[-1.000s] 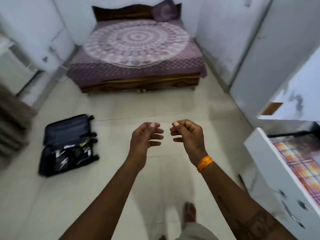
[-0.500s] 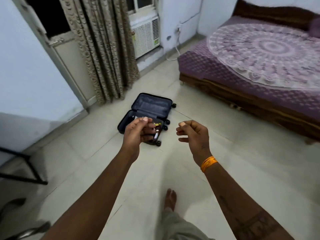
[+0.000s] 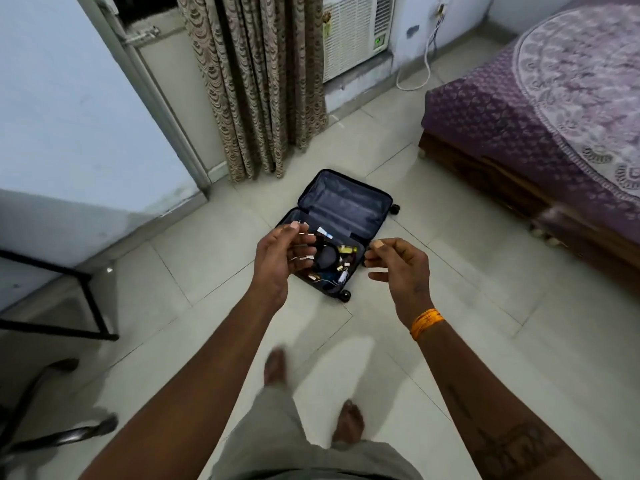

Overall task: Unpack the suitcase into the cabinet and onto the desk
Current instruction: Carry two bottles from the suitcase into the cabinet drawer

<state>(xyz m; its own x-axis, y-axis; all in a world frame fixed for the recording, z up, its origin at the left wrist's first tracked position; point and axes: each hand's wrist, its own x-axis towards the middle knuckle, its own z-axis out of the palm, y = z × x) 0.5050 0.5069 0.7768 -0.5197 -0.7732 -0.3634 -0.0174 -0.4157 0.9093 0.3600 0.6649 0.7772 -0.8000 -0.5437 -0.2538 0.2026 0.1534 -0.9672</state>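
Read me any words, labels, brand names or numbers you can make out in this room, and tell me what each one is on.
No text here can be read.
Suitcase: the small items in it may carry labels, but all are too small and blurred.
Air conditioner: only a green light shows at its lower corner, no legible brand or number.
Forearm tattoo: dark marks, blurred, not readable as words.

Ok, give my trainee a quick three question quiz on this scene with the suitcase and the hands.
1. True or false: the suitcase lies open on the floor.
2. Which hand wears the orange band? A left, B right.
3. Fill in: the curtain hangs beyond the ____.

Key: 1 true. 2 B, the right hand; the left hand has none. 3 suitcase.
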